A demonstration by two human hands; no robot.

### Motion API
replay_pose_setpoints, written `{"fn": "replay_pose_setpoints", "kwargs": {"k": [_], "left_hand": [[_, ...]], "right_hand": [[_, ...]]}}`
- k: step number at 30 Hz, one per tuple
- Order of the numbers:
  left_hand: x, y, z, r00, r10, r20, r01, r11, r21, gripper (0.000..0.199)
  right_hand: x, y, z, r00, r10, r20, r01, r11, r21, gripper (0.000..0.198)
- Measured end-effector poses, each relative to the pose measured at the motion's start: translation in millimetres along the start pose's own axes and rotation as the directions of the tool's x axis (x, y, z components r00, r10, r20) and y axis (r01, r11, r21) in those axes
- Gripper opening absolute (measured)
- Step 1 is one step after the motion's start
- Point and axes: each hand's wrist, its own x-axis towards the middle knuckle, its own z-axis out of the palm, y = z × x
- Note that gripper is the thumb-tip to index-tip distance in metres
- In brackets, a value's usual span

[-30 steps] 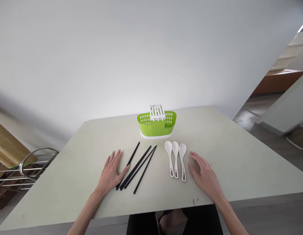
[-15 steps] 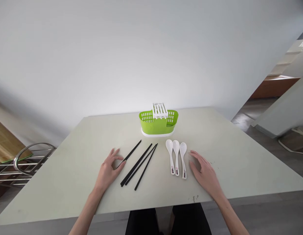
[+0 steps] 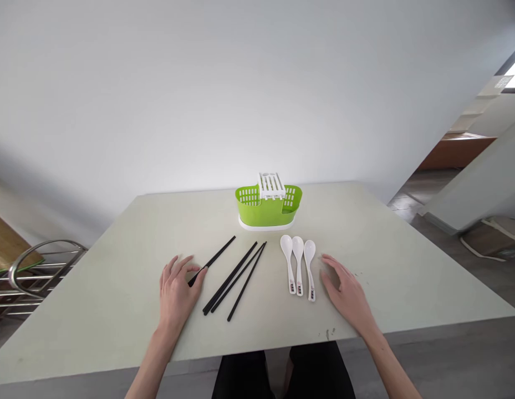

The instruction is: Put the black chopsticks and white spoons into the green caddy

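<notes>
My left hand rests on the table with thumb and index finger closed around a pair of black chopsticks. Their lower ends are partly hidden by the fingers. Just right of it, several more black chopsticks lie slanted, some side by side and one apart at an angle. Three white spoons lie in a row, bowls pointing away from me, with small dark marks on the handles. To the right of the spoons, my right hand lies on the table, fingers apart, holding nothing.
A green basket with a white base and a white slatted piece across its middle stands near the back of the pale table. Behind the table rises a wall. A metal rack is beyond the left edge.
My left hand has moved left, drawing the chopsticks slightly with it. My right hand stays beside the spoons. The view has shifted a little.
</notes>
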Motion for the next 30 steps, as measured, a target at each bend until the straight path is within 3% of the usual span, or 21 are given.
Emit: {"fn": "replay_pose_setpoints", "kwargs": {"k": [5, 20, 30], "left_hand": [[-1.2, -1.6, 0.6, 0.999, -0.047, 0.013, 0.047, 0.999, -0.003, 0.035], [-2.6, 0.7, -1.7, 1.0, -0.007, 0.017, 0.008, 0.997, -0.075, 0.035], [-5.8, 5.8, -2.7, 1.0, -0.016, -0.002, 0.016, 1.0, -0.014, 0.037]], "right_hand": [[-0.2, -0.9, -0.3, 1.0, 0.001, -0.006, -0.001, 1.0, 0.007, 0.041], [-1.3, -2.8, -3.8, 1.0, 0.013, 0.019, -0.013, 1.0, 0.007, 0.044], [-1.6, -2.4, -4.7, 1.0, 0.005, 0.007, -0.005, 1.0, 0.0, 0.043]]}}
